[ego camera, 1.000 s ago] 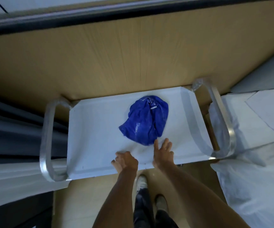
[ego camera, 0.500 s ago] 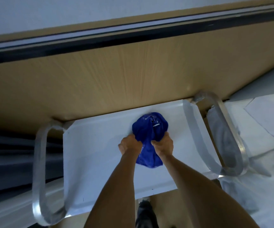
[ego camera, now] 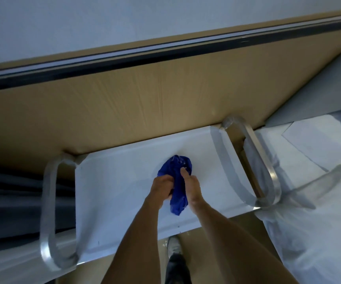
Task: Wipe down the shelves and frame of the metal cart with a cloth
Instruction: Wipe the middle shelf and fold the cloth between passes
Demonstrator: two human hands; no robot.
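Note:
A bunched blue cloth (ego camera: pixel 177 193) hangs between both my hands just above the white top shelf (ego camera: pixel 114 193) of the metal cart. My left hand (ego camera: pixel 162 186) grips the cloth's left side with curled fingers. My right hand (ego camera: pixel 191 186) grips its right side, thumb over the fabric. The cloth's lower end dangles toward the shelf's near edge. Rounded metal frame handles stand at the cart's left end (ego camera: pixel 48 212) and right end (ego camera: pixel 261 165).
A wooden panel (ego camera: pixel 124 111) rises right behind the cart. White bedding (ego camera: pixel 319 201) lies to the right, dark and white fabric (ego camera: pixel 10 201) to the left. My shoe (ego camera: pixel 173 247) stands on the floor under the shelf's near edge.
Both hands went from the shelf's near edge to the spread cloth, gathered it into a bunch and lifted it; the view tilted up.

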